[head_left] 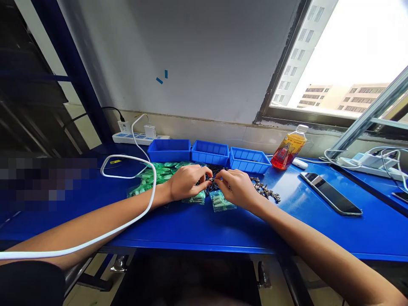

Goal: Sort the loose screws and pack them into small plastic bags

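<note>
Small dark parts point(213, 180), too tiny to identify, sit pinched between the fingertips of the left hand point(188, 182) and right hand point(237, 188), low over the blue table point(197, 227). A white cable point(127, 221) crosses the left forearm. Green packets point(219, 202) lie under and beside the hands; metal pieces point(266, 191) scatter to the right. Beyond stand three blue bins point(210, 153), one orange bottle point(288, 148), one phone point(331, 193), one power strip point(138, 137), then grey wall and window.
</note>
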`<action>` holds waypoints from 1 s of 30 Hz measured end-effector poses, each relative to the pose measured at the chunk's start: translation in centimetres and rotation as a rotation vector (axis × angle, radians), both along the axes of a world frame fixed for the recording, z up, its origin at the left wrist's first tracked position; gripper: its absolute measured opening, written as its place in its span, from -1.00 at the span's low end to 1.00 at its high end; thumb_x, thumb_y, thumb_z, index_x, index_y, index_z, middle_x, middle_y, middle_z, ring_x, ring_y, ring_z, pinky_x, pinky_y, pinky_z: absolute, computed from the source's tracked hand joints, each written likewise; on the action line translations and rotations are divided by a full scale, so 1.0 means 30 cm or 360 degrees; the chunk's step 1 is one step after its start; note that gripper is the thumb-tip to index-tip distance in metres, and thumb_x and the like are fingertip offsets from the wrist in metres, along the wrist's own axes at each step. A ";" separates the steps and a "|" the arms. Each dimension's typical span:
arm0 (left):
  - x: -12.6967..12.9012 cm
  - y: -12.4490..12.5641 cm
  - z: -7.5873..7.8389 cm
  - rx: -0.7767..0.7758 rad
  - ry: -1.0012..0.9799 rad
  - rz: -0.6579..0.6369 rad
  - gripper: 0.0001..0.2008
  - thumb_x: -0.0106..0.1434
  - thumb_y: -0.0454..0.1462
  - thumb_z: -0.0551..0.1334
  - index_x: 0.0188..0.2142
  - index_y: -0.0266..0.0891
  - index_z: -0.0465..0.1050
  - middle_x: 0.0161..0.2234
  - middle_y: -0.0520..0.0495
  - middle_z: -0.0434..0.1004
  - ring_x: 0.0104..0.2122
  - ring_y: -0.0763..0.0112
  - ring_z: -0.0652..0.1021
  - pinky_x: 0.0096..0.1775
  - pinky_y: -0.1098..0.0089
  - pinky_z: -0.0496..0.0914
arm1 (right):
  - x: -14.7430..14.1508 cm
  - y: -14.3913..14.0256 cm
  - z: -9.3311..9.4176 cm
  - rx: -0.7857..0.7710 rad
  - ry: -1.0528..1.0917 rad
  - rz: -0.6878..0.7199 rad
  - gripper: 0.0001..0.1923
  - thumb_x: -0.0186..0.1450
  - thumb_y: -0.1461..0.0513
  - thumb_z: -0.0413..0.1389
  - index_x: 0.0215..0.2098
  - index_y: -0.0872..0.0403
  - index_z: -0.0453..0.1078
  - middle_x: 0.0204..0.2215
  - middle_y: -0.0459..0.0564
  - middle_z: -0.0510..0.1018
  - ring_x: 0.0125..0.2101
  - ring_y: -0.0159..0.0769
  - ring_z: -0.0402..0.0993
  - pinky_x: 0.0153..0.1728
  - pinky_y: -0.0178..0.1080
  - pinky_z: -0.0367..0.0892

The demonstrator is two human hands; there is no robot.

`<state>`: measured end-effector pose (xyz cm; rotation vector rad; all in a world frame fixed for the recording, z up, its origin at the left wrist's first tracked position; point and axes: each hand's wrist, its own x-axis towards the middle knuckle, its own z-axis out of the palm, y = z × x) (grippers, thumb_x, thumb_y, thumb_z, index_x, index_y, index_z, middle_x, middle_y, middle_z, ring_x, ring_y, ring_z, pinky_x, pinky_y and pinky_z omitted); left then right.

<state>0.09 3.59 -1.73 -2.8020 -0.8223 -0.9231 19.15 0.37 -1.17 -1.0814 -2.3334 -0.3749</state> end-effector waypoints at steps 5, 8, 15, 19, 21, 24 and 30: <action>-0.001 0.000 0.001 0.0003 0.0043 0.0007 -0.85 0.27 -0.24 0.05 -0.27 -0.25 0.33 -0.50 0.03 0.47 -0.48 0.42 0.46 -0.41 0.44 0.27 | -0.002 -0.002 0.002 -0.0015 0.0010 -0.0006 -0.86 0.27 0.26 -0.01 -0.33 0.11 0.37 -0.64 -0.12 0.46 -0.59 -0.41 0.36 -0.47 -0.36 0.13; 0.000 0.001 0.000 -0.0008 0.0057 -0.0011 -0.81 0.28 -0.23 0.02 -0.27 -0.26 0.34 -0.48 0.00 0.47 -0.47 0.40 0.47 -0.40 0.43 0.29 | -0.001 -0.003 0.004 -0.0028 -0.0006 -0.0022 -0.86 0.28 0.26 -0.02 -0.28 0.11 0.36 -0.63 -0.12 0.47 -0.58 -0.40 0.37 -0.47 -0.36 0.13; 0.001 0.006 -0.013 -0.0013 0.0096 -0.0033 -0.80 0.29 -0.23 0.02 -0.27 -0.26 0.36 -0.47 -0.01 0.48 -0.46 0.41 0.46 -0.37 0.43 0.29 | -0.006 -0.001 -0.001 -0.0127 -0.0150 -0.0065 -0.84 0.29 0.30 -0.07 -0.26 0.12 0.33 -0.52 -0.05 0.54 -0.53 -0.35 0.44 -0.44 -0.34 0.15; 0.001 0.003 -0.011 -0.0058 0.0127 -0.0023 -0.81 0.27 -0.24 0.05 -0.22 -0.27 0.37 -0.46 -0.01 0.49 -0.44 0.40 0.47 -0.36 0.42 0.29 | 0.000 0.004 0.008 -0.0165 -0.0114 -0.0111 -0.84 0.27 0.31 -0.08 -0.29 0.12 0.33 -0.50 -0.02 0.55 -0.50 -0.33 0.45 -0.44 -0.34 0.15; 0.001 0.001 -0.005 -0.0089 0.0156 -0.0028 -0.81 0.26 -0.25 0.06 -0.22 -0.27 0.38 -0.46 -0.01 0.50 -0.42 0.39 0.47 -0.34 0.41 0.30 | 0.020 0.018 0.024 -0.0177 -0.0036 -0.0192 -0.85 0.26 0.30 -0.08 -0.31 0.11 0.33 -0.54 -0.04 0.53 -0.52 -0.33 0.43 -0.46 -0.35 0.14; 0.002 -0.005 0.006 -0.0136 0.0215 -0.0039 -0.84 0.25 -0.27 0.08 -0.27 -0.26 0.41 -0.45 -0.02 0.50 -0.40 0.39 0.46 -0.32 0.42 0.30 | 0.079 0.056 0.059 -0.0121 0.0181 -0.0454 -0.84 0.24 0.28 -0.08 -0.30 0.10 0.33 -0.54 -0.05 0.51 -0.54 -0.33 0.41 -0.49 -0.35 0.12; 0.000 -0.009 0.021 -0.0166 0.0338 -0.0118 -0.89 0.20 -0.29 0.15 -0.33 -0.26 0.43 -0.42 -0.02 0.50 -0.38 0.39 0.46 -0.30 0.41 0.28 | 0.220 0.133 0.108 -0.0042 0.0431 -0.1043 -0.83 0.20 0.25 -0.03 -0.35 0.10 0.39 -0.57 -0.03 0.50 -0.55 -0.28 0.39 -0.54 -0.34 0.08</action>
